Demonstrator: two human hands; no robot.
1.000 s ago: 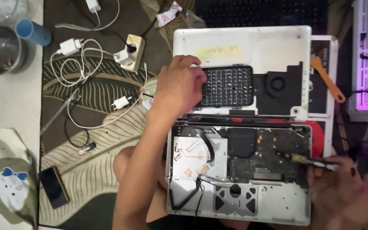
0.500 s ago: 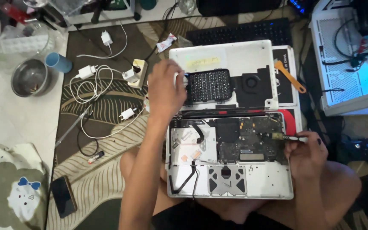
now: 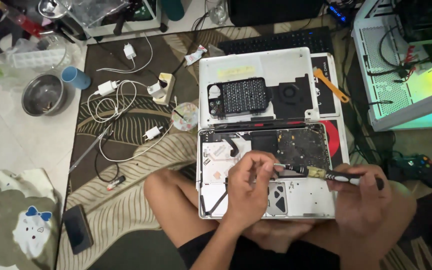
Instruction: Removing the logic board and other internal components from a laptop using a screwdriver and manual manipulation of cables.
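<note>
Over an opened laptop [image 3: 256,200] lying across the person's lap, the left hand [image 3: 248,187], a moment ago up by the bit case [image 3: 238,96], now pinches the tip of a screwdriver [image 3: 321,174], whose handle the right hand [image 3: 363,192] grips closed above the circuit board [image 3: 301,145].

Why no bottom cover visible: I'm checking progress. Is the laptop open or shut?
Open: the laptop shows its bare circuit board, and the removed cover lies behind it.
</note>
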